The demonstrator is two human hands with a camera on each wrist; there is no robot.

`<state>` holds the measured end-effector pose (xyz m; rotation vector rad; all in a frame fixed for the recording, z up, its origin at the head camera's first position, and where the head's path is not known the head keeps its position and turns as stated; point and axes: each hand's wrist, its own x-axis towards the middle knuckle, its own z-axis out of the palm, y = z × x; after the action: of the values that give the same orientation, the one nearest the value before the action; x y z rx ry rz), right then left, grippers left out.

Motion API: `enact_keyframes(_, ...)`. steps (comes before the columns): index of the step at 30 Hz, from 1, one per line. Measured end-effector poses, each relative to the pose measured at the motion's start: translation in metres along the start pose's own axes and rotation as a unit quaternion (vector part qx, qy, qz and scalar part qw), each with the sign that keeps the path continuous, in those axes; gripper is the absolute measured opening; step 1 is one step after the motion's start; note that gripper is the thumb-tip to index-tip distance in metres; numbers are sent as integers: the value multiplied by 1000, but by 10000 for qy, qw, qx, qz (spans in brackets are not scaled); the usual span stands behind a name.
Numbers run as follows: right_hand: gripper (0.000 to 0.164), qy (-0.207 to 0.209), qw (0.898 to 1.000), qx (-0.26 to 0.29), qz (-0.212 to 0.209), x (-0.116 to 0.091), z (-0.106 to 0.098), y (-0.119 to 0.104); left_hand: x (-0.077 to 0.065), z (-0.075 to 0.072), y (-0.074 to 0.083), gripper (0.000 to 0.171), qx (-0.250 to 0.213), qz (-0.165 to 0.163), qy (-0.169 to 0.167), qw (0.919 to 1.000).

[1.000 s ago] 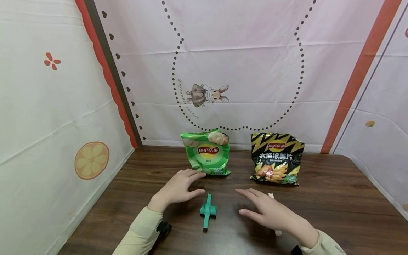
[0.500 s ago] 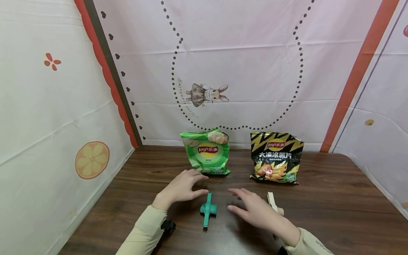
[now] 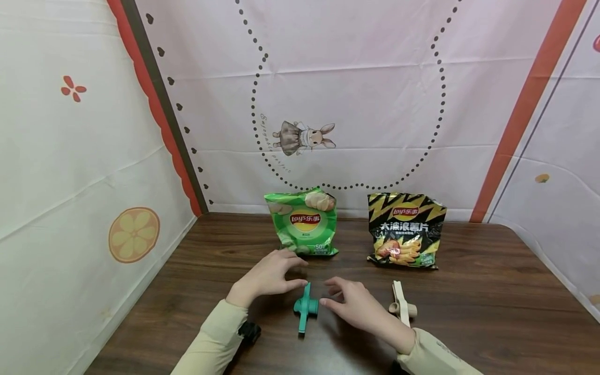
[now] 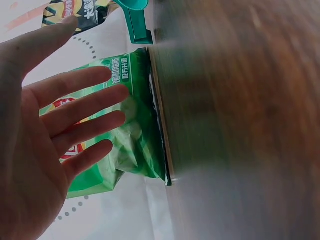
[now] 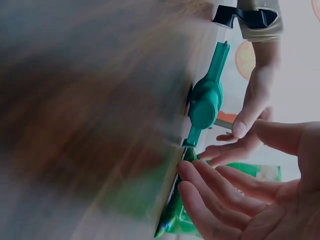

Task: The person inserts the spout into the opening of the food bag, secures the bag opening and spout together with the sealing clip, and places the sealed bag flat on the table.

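On the table lies a green bag clip (image 3: 305, 307) with a round spout at its middle, between my two hands. My left hand (image 3: 266, 276) hovers just left of it, thumb tip right by its far end, fingers spread and loosely bent. My right hand (image 3: 358, 308) is on its right side, thumb and fingertips close to the spout, palm facing in and holding nothing. A green bag of potato chips (image 3: 307, 226) stands behind the left fingertips; in the left wrist view those straight fingers (image 4: 90, 102) overlap the bag.
A cream bag clip (image 3: 401, 304) of like shape lies right of my right hand, its near end hidden by the forearm. Behind it stands a black and yellow bag of chips (image 3: 405, 232). A printed cloth (image 3: 375, 104) hangs at the back edge of the wooden table (image 3: 492, 291).
My right hand has moved left, toward the green bag clip, uncovering the cream clip. My left hand has shifted slightly right. Both clips and both bags have stayed in place.
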<state>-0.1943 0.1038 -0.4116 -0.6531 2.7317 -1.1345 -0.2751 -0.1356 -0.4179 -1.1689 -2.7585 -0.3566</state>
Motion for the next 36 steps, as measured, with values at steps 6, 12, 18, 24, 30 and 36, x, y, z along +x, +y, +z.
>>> enact_keyframes(6,42,-175,9995,162,225,5,4,-3,3,0,-1,48,-190,43,-157,9997)
enact_keyframes(12,38,-332,9991,181,188,10,6,-3,3,-1,-1,46,-399,13,-253,9989)
enact_keyframes(18,32,-510,9984,131,213,15,10,-2,2,-2,-1,45,-497,-42,-332,9982)
enact_keyframes(24,31,-653,9968,-164,432,20,16,-3,2,-2,-2,44,-499,-15,-331,9982)
enact_keyframes(30,24,-753,9956,-287,474,24,19,-4,2,-1,-4,42,-515,-13,-305,9982)
enact_keyframes(36,21,-835,9953,-157,460,24,19,-2,1,-2,-3,42,-546,-33,-282,9981)
